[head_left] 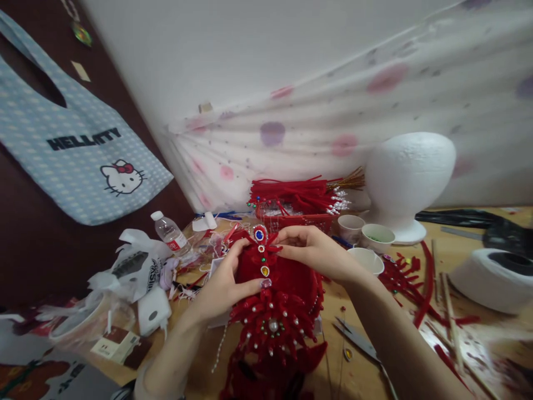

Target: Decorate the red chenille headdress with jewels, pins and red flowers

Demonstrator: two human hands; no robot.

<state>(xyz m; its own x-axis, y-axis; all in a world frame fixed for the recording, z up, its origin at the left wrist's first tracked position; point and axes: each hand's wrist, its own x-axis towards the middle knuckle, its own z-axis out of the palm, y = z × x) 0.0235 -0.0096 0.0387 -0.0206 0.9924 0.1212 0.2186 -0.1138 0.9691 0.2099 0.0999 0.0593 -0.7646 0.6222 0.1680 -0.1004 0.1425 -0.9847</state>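
A red velvet headdress [295,278] with pearl-tipped petals and a column of coloured gems stands in front of me. My left hand [220,283] grips its left side, the thumb lying beside a pale pink gem [265,283]. Higher up, my right hand [306,250] pinches at the small red petals by the blue gem [259,235]; the fingertips partly cover what they hold. Below the column a big flower [272,325] carries a pearl centre and green beads. Part of the headdress's far side is hidden by my hands.
Behind stands a red basket [300,222] full of red velvet stems. A white foam head [410,178], small bowls [378,238], and a white tape roll [495,280] are on the right. Scissors [358,339] lie near my right forearm. On the left are a water bottle [170,233] and a white charger [154,311].
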